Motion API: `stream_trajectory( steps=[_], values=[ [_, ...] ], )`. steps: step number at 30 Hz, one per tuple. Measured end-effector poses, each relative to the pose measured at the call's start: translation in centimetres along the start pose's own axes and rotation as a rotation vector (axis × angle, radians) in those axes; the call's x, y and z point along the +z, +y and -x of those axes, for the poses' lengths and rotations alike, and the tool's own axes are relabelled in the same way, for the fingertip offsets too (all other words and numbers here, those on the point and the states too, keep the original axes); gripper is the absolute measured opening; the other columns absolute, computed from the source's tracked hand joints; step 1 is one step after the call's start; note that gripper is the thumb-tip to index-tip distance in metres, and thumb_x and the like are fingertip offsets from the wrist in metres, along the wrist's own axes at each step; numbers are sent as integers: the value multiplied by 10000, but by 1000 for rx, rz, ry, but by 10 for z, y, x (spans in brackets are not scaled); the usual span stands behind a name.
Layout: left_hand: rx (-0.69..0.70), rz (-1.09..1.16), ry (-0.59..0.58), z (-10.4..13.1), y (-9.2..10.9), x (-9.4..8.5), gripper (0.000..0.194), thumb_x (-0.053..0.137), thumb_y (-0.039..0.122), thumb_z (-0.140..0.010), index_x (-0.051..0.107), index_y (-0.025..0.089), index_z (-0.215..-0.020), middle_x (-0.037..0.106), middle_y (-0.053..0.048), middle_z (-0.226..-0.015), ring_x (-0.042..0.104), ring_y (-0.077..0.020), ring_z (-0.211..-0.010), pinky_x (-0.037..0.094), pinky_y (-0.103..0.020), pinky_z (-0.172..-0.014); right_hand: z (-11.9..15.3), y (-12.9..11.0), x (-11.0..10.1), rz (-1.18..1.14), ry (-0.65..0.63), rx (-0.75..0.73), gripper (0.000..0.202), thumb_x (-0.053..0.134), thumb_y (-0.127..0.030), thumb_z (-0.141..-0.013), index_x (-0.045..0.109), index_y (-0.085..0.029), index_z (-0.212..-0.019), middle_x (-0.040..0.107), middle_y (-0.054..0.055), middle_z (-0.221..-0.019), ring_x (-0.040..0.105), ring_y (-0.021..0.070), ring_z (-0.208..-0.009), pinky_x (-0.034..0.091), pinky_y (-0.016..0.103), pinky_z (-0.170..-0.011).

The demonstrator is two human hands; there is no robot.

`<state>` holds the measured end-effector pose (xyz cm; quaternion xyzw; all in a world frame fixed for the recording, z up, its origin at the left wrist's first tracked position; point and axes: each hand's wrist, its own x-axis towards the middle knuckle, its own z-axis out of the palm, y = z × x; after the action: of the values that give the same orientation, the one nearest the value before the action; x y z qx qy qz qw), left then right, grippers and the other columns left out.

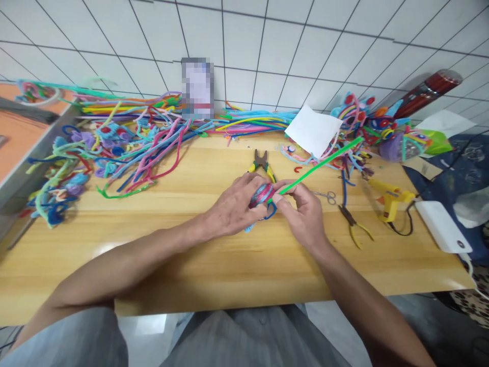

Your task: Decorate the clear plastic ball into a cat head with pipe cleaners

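Bundle (pixel 262 195): striped, my left hand (pixel 233 205) curled closed around it.
Pipe cleaner (pixel 321 165): green, its near end pinched in my right hand (pixel 304 213).

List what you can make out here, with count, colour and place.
Table: one, wood-coloured, across the view
Tiled wall: one, white, behind
Orange surface: one, orange, far left
Green stem: one, bright green, slanting up rightward
Wound piece: one, pink and blue, centre
Central pliers: one, dark and yellow, beyond the wound piece
Right pliers: one, dark and yellow, right
Scissors: one pair, silver, near the right pliers
Glue gun: one, yellow, right
White box: one, white, right corner
Square sheet: one, white, back right
Flask: one, dark red, back right
Pixelated rectangle: one, pale, back
Fuzzy stems: many, mixed colours, left and back
Crafts: several, mixed colours, back right
Left hand: one, bare, holding the wound piece
Right hand: one, bare, holding the green stem
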<state>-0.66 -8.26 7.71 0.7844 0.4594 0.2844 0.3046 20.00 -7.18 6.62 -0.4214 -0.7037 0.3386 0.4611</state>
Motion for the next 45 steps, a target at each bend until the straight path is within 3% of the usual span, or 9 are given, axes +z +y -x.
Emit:
stream_trajectory(
  steps=[8,14,25,34,37,39,41,43,45],
  values=[
    [32,-53,26,11,-3,10,524,559,312,-962,547,166,-1464,570,-191,-1535,517,-343,-1478,441,-528,-1273,35,-2,-10,417,69,-488,260,755,-89,-913,707,-283,-1078,755,79,-1165,745,256,-1071,632,448,-895],
    [25,-62,40,14,-2,11,538,561,298,-948,547,164,-1469,560,-199,-1531,520,-354,-1472,444,-550,-1275,43,4,-8,524,66,-663,277,791,-72,-869,738,-251,-1073,769,73,-1016,763,257,-962,653,430,-840],
    [49,-64,78,12,-3,12,502,575,277,-946,565,183,-1440,576,-174,-1479,545,-334,-1422,469,-531,-1240,38,-1,-3,400,99,-533,299,775,-65,-900,695,-274,-1098,752,45,-980,750,222,-912,646,421,-813],
    [57,-86,99,12,-6,15,502,587,264,-938,565,178,-1432,594,-177,-1448,540,-342,-1416,477,-547,-1225,35,0,-1,350,85,-527,312,764,-42,-899,699,-266,-1107,792,41,-977,770,213,-907,651,387,-825],
    [44,-68,89,12,-4,13,481,581,280,-948,574,173,-1417,597,-178,-1443,537,-342,-1412,472,-553,-1228,36,-10,-4,371,51,-548,295,752,-50,-909,718,-257,-1117,817,46,-975,783,208,-881,649,355,-787],
    [21,-45,76,10,-3,10,477,584,298,-952,576,177,-1414,594,-175,-1448,538,-339,-1404,476,-550,-1222,36,-24,-19,370,29,-482,224,745,-84,-937,732,-256,-1080,823,32,-942,784,196,-831,633,323,-740],
    [-8,-13,65,8,-3,7,473,590,308,-945,582,183,-1401,601,-166,-1436,555,-330,-1373,486,-540,-1209,36,-42,-47,348,-36,-300,107,730,-170,-987,738,-272,-956,793,-12,-816,749,176,-704,589,300,-639],
    [-30,24,55,6,-5,3,453,584,308,-940,591,189,-1377,618,-152,-1400,575,-314,-1337,492,-522,-1200,35,-57,-83,292,-259,-52,265,715,-314,-1032,702,-275,-770,689,-32,-632,635,151,-517,484,296,-477],
    [-37,59,51,4,-7,0,429,575,306,-940,598,204,-1356,634,-133,-1364,579,-299,-1326,489,-503,-1199,35,-61,-114,129,-523,-30,484,601,-503,-1085,694,-283,-664,606,-15,-502,573,155,-424,434,312,-406]
  ],
)
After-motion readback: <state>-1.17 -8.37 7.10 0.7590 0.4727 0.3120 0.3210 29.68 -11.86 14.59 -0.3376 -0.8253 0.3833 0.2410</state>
